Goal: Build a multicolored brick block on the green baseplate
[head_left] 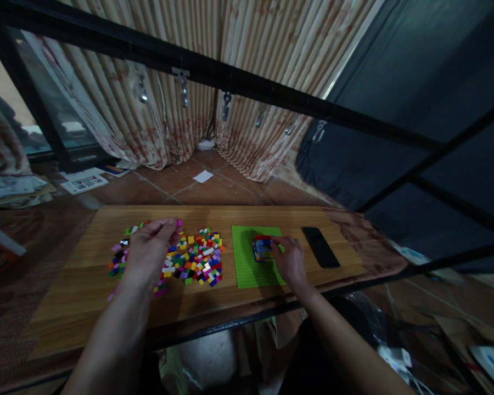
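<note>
My left hand is over the loose toy bricks, its fingers pinched together. A small pink brick shows at its fingertips. Bricks of many colours are spread around and beneath this hand, some hidden by it. On the green baseplate stands a small built block of bricks, with red on top and blue at the sides. My right hand grips that built block from the right, covering part of it and of the baseplate.
A black phone lies to the right of the baseplate on the wooden table. A dark metal bar with hanging clips crosses above. Beyond are curtains, a tiled floor with papers, and a dark cloth panel at right.
</note>
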Motion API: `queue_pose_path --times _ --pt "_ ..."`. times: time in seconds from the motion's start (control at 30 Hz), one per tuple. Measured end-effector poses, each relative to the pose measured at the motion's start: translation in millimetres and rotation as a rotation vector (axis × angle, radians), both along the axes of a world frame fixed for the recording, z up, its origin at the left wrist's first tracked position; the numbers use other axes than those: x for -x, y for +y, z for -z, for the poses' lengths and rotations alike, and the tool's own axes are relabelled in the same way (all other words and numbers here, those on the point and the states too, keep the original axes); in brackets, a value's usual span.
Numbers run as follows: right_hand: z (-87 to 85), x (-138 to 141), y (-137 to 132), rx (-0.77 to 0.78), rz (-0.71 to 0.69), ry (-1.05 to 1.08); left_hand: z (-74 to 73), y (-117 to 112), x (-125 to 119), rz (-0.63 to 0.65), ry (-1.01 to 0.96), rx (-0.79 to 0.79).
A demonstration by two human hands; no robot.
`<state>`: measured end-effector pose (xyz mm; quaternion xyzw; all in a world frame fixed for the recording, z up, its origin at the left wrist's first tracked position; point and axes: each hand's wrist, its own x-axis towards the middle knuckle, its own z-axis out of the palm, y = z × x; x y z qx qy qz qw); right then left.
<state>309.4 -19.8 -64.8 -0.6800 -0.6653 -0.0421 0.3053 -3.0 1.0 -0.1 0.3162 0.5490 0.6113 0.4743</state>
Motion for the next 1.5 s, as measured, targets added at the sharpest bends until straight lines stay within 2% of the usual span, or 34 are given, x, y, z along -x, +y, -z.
queue_pose_path --times 0.2,0.53,0.7,0.87,0.97,1.17,1.33,1.4,1.5 --pt "-4.6 -5.9 1.8 0.008 -0.091 -0.062 1.1 -0.1 0.1 0.006 -0.009 0.007" --pt "-17.7 -7.2 4.2 0.100 -0.135 -0.195 2.1 -0.7 1.1 0.001 -0.015 0.008" --pt "-16.6 -8.0 3.6 0.099 -0.152 -0.071 -0.7 -1.6 0.0 -0.006 -0.015 0.014" --pt "-17.2 -16.4 0.2 0.010 -0.138 -0.021 -2.6 -2.5 -0.6 0.001 -0.003 0.015" --pt "-13.5 -19.2 -3.4 -0.027 -0.132 -0.081 -2.4 -2.0 -0.8 0.004 0.000 0.022" --pt "5.2 -14.8 -10.2 0.036 -0.146 -0.235 0.7 -1.1 -1.3 0.018 0.019 0.028" --pt "4.5 -13.7 -10.9 0.106 -0.171 -0.335 3.0 -2.4 -6.6 0.052 0.032 -0.003" --pt "2.0 -14.3 -10.2 0.117 -0.191 -0.302 4.4 -4.0 -10.7 0.082 0.046 0.000" --pt "1.5 -16.6 -10.7 0.096 -0.215 -0.140 6.4 -8.6 -19.5 0.160 0.060 0.014"
